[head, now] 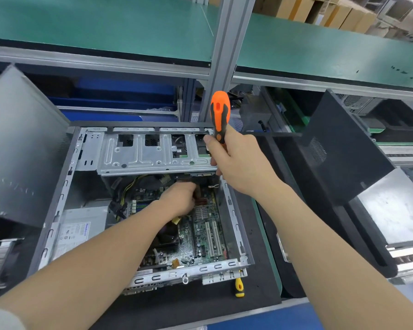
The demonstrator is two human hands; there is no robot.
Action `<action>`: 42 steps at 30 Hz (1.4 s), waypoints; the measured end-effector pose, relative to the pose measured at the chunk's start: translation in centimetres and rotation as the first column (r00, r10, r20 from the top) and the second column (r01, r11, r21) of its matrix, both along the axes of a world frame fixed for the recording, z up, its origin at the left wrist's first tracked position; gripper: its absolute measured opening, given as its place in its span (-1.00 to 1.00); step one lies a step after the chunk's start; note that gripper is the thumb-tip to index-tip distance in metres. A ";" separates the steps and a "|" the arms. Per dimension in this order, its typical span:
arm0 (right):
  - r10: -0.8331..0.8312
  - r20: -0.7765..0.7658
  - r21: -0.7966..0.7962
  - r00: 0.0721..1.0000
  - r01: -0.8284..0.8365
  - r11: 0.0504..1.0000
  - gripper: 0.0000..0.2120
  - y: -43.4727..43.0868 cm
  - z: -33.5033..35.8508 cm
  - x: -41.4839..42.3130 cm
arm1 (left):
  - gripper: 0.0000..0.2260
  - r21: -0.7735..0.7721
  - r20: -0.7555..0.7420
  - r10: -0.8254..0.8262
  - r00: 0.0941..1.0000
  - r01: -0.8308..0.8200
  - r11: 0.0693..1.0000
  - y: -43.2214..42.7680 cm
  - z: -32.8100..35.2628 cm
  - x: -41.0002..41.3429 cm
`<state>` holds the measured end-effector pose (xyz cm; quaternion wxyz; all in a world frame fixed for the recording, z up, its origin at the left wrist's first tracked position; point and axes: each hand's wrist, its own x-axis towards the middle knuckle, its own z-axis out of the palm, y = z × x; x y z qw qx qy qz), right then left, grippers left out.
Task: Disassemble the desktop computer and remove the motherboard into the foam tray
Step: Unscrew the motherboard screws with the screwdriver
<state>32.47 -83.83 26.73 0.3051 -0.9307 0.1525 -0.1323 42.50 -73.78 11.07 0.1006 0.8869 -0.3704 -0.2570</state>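
The motherboard (202,236) lies inside the open computer case (57,206) on the counter (255,294). The left hand (179,198) reaches down to the board's far end, and its grip is hidden, so I cannot tell whether it pinches anything. The right hand (236,160) hovers beside the drive cage (153,151), its grip wrapped round an orange screwdriver (220,113), handle up.

Left hand (179,198) and right hand (236,160) bare, forearms too — grey sleeve (0,319) edge on the left.

Head-worn wide camera looks forward and down, close over the open desktop computer (200,267); edges seem warped.
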 end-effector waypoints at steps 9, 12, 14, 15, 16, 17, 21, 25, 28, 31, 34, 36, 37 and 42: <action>-0.027 0.027 0.001 0.999 0.027 1.000 -0.71 0.1 0.4 0.5 | -0.75 -0.066 -0.024 0.043 0.999 -0.044 0.997 0.4 -1.2 1.0; -0.062 0.071 0.019 0.996 0.060 0.998 -0.68 -0.1 0.6 0.5 | -0.76 -0.044 -0.020 0.049 0.999 -0.049 0.998 0.5 -1.5 1.6; -0.064 0.064 0.026 0.996 0.063 0.998 -0.68 0.0 0.4 0.5 | -0.76 -0.042 -0.027 0.047 0.999 -0.049 0.998 0.5 -1.7 1.8; -0.057 0.049 0.028 0.997 0.055 0.998 -0.69 0.2 0.1 0.5 | -0.75 -0.048 -0.034 0.044 0.998 -0.046 0.998 0.4 -1.8 1.9; -0.047 0.031 0.027 0.998 0.046 0.999 -0.70 0.3 -0.2 0.5 | -0.74 -0.054 -0.040 0.038 0.998 -0.040 0.998 0.4 -1.9 1.8; -0.039 0.014 0.023 0.999 0.038 0.999 -0.71 0.5 -0.6 0.5 | -0.74 -0.059 -0.044 0.030 0.999 -0.033 0.998 0.3 -2.0 1.8; -0.043 -0.027 0.026 0.999 0.044 0.999 -0.72 0.7 -1.4 0.2 | -0.84 -0.096 -0.036 0.039 0.999 -0.042 0.994 0.3 -2.0 1.7; -0.052 -0.012 0.026 0.999 0.052 0.998 -0.71 0.7 -1.0 0.3 | -0.80 -0.118 -0.061 0.045 0.997 -0.052 0.992 0.3 -2.1 1.8; -0.053 0.011 0.008 0.999 0.053 0.999 -0.71 0.6 -0.3 0.4 | -0.76 -0.119 -0.094 0.038 0.995 -0.050 0.992 0.3 -2.2 1.8; -0.061 0.022 0.017 0.998 0.060 0.998 -0.69 0.5 0.4 0.5 | -0.77 -0.124 -0.106 0.012 0.994 -0.025 0.992 0.2 -2.2 1.8; -0.058 0.047 0.017 0.997 0.057 0.998 -0.68 0.5 1.1 0.4 | -0.77 -0.161 -0.109 -0.050 0.993 0.032 0.986 0.2 -2.2 1.8; -0.050 0.077 0.032 0.996 0.047 0.998 -0.67 0.5 1.6 0.3 | -0.72 -0.201 -0.123 -0.090 0.988 0.064 0.977 0.3 -2.3 1.8; -0.045 0.091 0.038 0.995 0.042 0.998 -0.68 0.6 1.7 0.2 | -0.68 -0.220 -0.141 -0.091 0.986 0.059 0.974 0.3 -2.3 1.7; -0.039 0.112 0.042 0.993 0.034 0.999 -0.70 0.8 2.1 0.2 | -0.72 -0.295 -0.226 -0.060 0.972 -0.009 0.955 0.3 -2.1 1.5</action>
